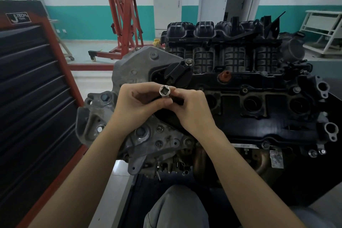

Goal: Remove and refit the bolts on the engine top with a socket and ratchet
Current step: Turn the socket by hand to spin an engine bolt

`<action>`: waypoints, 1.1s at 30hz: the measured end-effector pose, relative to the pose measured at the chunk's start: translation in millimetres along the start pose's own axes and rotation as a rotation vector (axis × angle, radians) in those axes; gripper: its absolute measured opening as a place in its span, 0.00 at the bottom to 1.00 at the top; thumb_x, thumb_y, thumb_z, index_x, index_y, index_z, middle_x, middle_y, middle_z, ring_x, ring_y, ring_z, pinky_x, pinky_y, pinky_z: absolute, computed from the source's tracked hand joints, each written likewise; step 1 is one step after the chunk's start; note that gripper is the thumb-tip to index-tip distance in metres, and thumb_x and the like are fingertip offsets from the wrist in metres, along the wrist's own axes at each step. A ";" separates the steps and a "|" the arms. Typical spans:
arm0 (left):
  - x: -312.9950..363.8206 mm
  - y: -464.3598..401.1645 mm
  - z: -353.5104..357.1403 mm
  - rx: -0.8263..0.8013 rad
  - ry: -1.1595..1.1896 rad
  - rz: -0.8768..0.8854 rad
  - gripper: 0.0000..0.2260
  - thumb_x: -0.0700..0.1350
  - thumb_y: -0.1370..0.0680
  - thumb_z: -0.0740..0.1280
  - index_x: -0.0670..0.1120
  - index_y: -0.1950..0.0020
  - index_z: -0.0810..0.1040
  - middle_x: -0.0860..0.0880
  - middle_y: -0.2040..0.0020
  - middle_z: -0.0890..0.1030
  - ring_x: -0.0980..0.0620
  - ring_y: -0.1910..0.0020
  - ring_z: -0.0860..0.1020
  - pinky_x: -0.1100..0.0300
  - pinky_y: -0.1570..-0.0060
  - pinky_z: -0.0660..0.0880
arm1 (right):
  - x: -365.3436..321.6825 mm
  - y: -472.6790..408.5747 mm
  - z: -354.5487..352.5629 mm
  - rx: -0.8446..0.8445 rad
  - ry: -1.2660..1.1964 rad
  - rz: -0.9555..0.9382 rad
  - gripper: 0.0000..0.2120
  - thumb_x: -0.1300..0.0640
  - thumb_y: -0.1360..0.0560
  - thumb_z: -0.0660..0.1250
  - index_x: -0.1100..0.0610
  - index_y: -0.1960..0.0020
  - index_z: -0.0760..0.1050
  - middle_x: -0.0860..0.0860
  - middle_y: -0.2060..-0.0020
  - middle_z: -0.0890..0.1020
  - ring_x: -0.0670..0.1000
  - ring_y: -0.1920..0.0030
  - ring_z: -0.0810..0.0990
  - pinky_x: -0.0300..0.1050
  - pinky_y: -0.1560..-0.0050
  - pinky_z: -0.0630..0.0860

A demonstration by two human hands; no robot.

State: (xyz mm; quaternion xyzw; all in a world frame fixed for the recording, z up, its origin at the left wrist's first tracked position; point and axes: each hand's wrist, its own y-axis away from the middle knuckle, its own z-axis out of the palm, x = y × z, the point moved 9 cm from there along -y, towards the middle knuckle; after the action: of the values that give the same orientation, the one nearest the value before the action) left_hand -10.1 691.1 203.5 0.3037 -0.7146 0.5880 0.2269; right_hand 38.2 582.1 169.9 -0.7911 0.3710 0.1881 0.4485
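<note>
Above the engine [240, 109], near its oil cap [178, 74], we pinch the socket [165, 93] between left hand [137, 103] and right hand [190, 109], its square drive end up toward us, long axis running down toward the right hand.

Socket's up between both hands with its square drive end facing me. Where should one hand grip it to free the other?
Pinch the socket round its cylindrical wall, from the left, where the left hand already is. That probably keeps the square drive hole open; the right hand could then let go.
</note>
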 end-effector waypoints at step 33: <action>1.2 1.6 -6.1 0.067 0.030 0.027 0.12 0.31 0.31 0.72 0.36 0.48 0.80 0.44 0.55 0.85 0.48 0.53 0.84 0.60 0.50 0.78 | -2.3 0.8 -3.9 0.027 -0.065 0.018 0.10 0.55 0.28 0.74 0.53 0.47 0.83 0.47 0.57 0.85 0.44 0.55 0.83 0.46 0.50 0.79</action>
State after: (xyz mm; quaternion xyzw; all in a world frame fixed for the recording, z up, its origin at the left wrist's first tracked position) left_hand -12.3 697.0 204.4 0.2927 -0.6950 0.6190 0.2192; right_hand 35.9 579.5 173.0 -0.7751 0.3659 0.2125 0.4692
